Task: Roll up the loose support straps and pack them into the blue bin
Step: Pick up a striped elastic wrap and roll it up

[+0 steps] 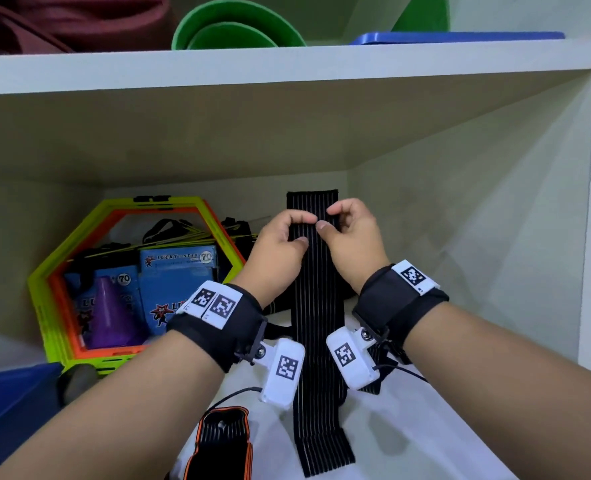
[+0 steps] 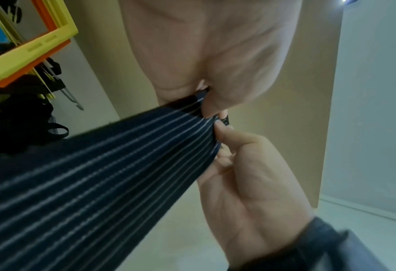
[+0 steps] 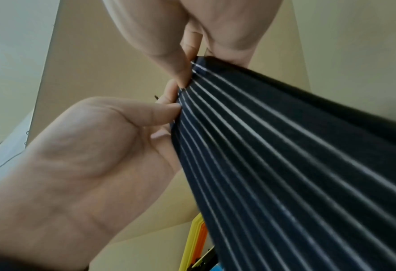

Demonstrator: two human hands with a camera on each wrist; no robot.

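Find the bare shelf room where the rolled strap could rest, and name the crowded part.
Bare shelf lies right of the striped strap, toward the side wall. Left is crowded: hexagon frames, purple cone, blue boxes, orange-edged strap.

Black pinstriped strap [image 1: 316, 306] hangs upright, its tail on the shelf.

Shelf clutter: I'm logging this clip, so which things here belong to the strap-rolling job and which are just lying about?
Job:
- striped black strap, pinched by left hand and right hand
- orange-edged strap
- blue bin

Lying about:
- hexagon frames
- purple cone
- blue boxes
- green mat
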